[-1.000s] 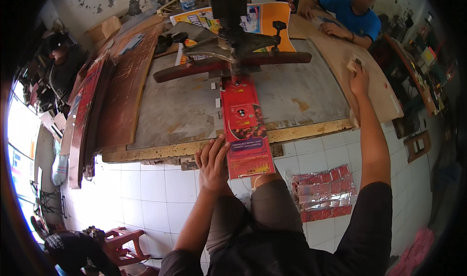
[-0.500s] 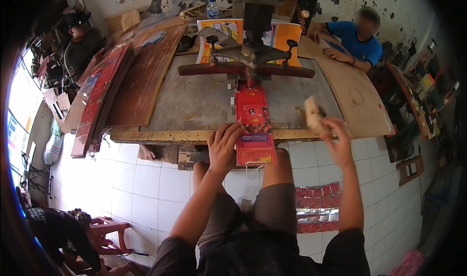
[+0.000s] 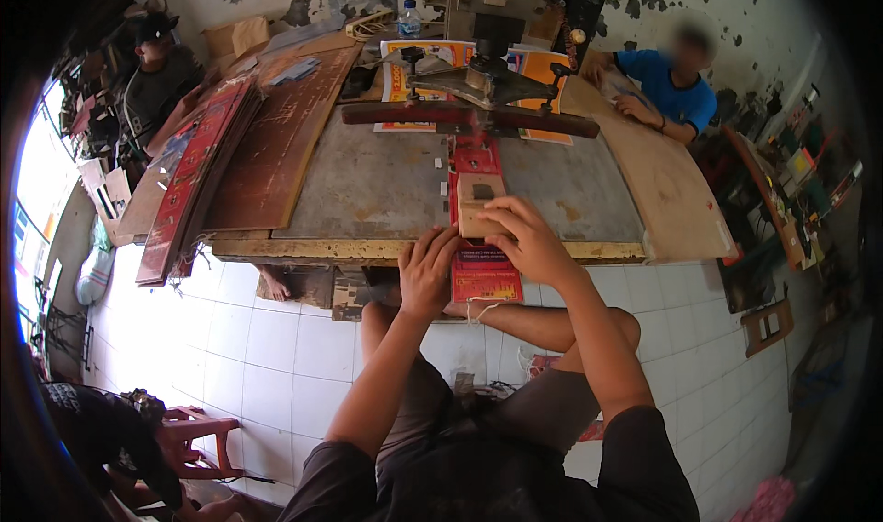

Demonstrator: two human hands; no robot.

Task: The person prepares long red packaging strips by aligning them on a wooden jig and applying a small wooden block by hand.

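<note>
A long red printed strip [image 3: 487, 284] lies across the table's near edge, with white strings hanging from its near end. My left hand [image 3: 428, 269] is at the strip's left edge, its fingers bent and closed on it; the thumb is hard to see. In my right hand [image 3: 535, 246] is a tan wooden block [image 3: 477, 218] with a dark patch on top. This block rests on the strip and covers part of it. Beyond it, the strip's far end reaches under a dark press with a long reddish-brown bar [image 3: 395, 114].
Brown boards [image 3: 267, 145] and stacked red strips [image 3: 198, 168] lie on the left. A tan board [image 3: 658, 168] covers the right side, where a person in blue [image 3: 676, 85] sits. Another person [image 3: 161, 85] sits far left. A water bottle [image 3: 409, 21] stands behind the press.
My right hand has brought the wooden block leftward onto the strip. The press bar appears slightly higher. My right leg has swung outward, covering most of the red packets on the floor.
</note>
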